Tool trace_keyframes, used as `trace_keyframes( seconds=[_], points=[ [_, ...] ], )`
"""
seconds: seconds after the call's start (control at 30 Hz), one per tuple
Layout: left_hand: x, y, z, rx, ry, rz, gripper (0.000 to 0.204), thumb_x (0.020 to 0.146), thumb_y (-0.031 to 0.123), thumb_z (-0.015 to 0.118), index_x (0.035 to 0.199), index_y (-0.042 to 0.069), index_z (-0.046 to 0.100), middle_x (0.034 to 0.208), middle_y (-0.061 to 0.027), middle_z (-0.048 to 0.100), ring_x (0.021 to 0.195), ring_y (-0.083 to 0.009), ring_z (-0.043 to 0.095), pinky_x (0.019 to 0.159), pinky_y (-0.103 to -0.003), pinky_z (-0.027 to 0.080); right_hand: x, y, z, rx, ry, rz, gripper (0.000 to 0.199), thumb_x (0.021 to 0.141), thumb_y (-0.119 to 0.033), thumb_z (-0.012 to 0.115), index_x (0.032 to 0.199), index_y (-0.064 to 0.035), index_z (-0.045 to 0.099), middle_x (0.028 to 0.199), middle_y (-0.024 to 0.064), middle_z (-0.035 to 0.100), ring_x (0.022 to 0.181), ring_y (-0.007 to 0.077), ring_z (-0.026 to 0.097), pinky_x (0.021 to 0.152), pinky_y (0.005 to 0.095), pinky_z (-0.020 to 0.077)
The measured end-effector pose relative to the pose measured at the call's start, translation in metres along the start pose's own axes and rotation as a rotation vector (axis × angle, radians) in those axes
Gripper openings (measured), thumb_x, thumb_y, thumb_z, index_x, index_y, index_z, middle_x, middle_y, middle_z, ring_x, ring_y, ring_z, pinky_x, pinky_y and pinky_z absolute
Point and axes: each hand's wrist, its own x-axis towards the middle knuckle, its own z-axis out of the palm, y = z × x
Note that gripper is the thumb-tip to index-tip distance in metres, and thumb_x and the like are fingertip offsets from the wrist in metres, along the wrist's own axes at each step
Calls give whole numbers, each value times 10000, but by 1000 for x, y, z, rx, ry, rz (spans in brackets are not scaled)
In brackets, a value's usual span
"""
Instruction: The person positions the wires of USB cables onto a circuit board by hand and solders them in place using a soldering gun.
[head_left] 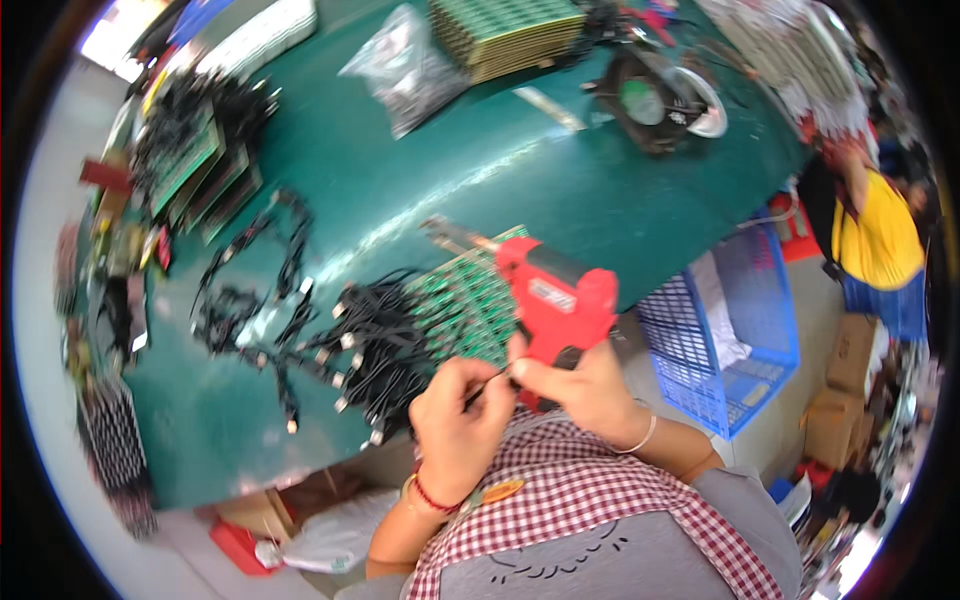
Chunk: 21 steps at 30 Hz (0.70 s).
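My right hand (pixel 592 388) is wrapped round the grip of a red and black soldering gun (pixel 560 305). Its long metal tip points up and left, over a panel of small green circuit boards (pixel 465 312) at the table's near edge. Close by the gun's grip, my left hand (pixel 462 405) has its fingers pinched together. A bit of something dark shows between them, too small to name. Beside the panel, to its left, lies a heap of black cables (pixel 375 350) with metal plugs.
More black cables (pixel 235 310) are strewn on the green table (pixel 390 190). Boards with cables (pixel 205 165) are piled far left. A plastic bag (pixel 405 70), stacked boards (pixel 505 35) and a black fan-like device (pixel 645 100) stand farther back. A blue crate (pixel 690 335) is at right; a person in yellow (pixel 878 230) is beyond.
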Motion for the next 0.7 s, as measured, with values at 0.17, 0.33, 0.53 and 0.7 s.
trace_keyframes(
  seconds=[0.17,0.33,0.53,0.7],
  points=[
    [-3,0,-3,-37,22,-83,82,757,-38,640,798,-20,572,679,-16,583,586,-33,508,525,-186,416,0,5,8,-25,73,-61,130,809,-61,658,920,-18,607,763,-22,590,651,56,543,577,232,450],
    [0,-1,-4,5,11,-45,77,764,-29,641,795,-22,571,681,-35,587,579,-47,518,513,-196,417,1,14,12,-74,44,-24,134,810,-56,659,931,-21,613,792,-17,599,689,53,549,599,229,455],
    [26,-14,-13,382,-80,179,96,720,3,657,785,47,600,817,-47,543,583,-184,550,510,-286,437,-2,18,-4,-131,147,-177,135,845,-25,630,978,-16,606,869,-4,605,757,65,559,679,230,462],
    [38,-31,-11,655,-130,216,65,724,59,662,756,58,605,870,-25,541,714,-188,584,545,-297,468,-26,21,-48,-174,146,-141,210,838,-34,650,1037,2,594,887,18,604,766,91,564,677,244,471]
  ],
)
